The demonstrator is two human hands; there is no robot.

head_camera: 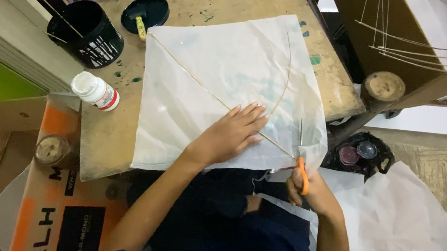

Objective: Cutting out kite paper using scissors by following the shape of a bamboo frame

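Note:
A square sheet of thin white paper lies on a small wooden table, with a straight thin stick running corner to corner and a bowed stick curving across it. My left hand presses flat on the paper, fingers spread, over the straight stick. My right hand grips orange-handled scissors whose blades point up at the paper's near right corner, where the straight stick ends.
On the table's left stand a black pot with a stick in it, a black lid and a white glue bottle. Cardboard boxes sit at the left. More white paper lies at the right beside a black bag.

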